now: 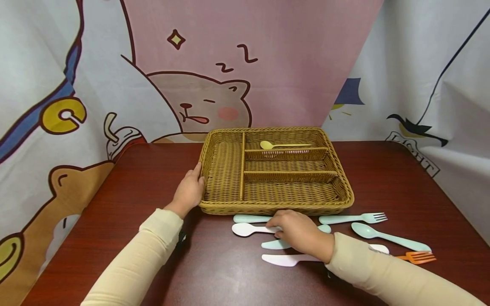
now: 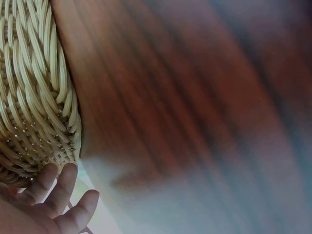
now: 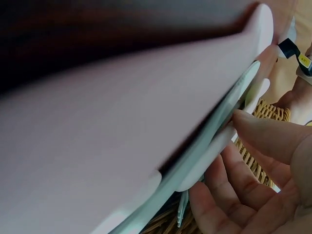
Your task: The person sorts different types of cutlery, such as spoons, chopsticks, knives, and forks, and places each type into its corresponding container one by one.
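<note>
My left hand (image 1: pixel 189 192) rests against the left side of a brown wicker cutlery basket (image 1: pixel 223 170), fingers fairly straight along its wall; the left wrist view shows its fingertips (image 2: pixel 66 183) at the basket's woven corner. In front of the basket, my right hand (image 1: pixel 300 231) pinches the handle of a white spoon (image 1: pixel 245 230) between thumb and fingers. The spoon lies low over the table. Nearer me are a mint knife (image 1: pixel 274 245), partly beneath that hand, and a white knife (image 1: pixel 281 259). A mint handle (image 1: pixel 250 219) lies along the basket's front, its other end hidden.
A yellow spoon (image 1: pixel 269 145) lies in the basket's back right compartment. To the right on the dark red table (image 1: pixel 229 280) are a mint fork (image 1: pixel 354 218), a mint spoon (image 1: pixel 390 237) and an orange fork (image 1: pixel 419 257) partly under my sleeve. A printed curtain (image 1: pixel 291 63) hangs behind.
</note>
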`<act>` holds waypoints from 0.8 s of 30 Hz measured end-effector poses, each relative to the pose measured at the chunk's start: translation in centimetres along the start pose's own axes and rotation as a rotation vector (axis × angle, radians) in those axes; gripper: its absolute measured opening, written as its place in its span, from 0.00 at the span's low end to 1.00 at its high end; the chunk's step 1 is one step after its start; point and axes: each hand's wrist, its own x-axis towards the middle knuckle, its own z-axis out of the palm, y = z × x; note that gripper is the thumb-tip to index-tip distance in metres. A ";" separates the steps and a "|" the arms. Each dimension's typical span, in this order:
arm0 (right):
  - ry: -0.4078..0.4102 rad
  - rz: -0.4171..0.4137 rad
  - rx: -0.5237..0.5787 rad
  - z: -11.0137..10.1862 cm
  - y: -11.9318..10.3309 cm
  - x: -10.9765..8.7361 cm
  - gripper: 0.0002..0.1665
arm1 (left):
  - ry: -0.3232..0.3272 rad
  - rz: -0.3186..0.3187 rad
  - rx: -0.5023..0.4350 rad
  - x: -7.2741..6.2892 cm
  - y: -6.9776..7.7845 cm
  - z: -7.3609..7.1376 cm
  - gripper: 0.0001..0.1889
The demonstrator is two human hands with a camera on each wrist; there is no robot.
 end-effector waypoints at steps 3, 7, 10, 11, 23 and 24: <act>-0.004 0.006 -0.017 0.0 -0.1 0.1 0.17 | 0.003 0.002 0.002 0.0 0.0 -0.1 0.30; -0.015 0.016 -0.022 0.1 -0.1 0.2 0.17 | 0.004 0.002 -0.007 0.1 -0.1 -0.1 0.30; -0.025 0.024 -0.019 0.2 -0.1 0.3 0.16 | -0.002 -0.003 -0.013 0.1 -0.2 0.0 0.30; -0.028 0.025 -0.019 0.2 -0.1 0.3 0.16 | -0.004 -0.005 -0.014 0.1 -0.2 0.0 0.30; 0.026 -0.028 -0.023 -0.2 -0.6 -0.1 0.15 | -0.005 -0.015 -0.004 0.1 0.0 0.1 0.30; 0.032 -0.031 -0.024 -0.3 -0.7 -0.2 0.15 | -0.004 -0.016 -0.005 0.1 -0.1 0.1 0.30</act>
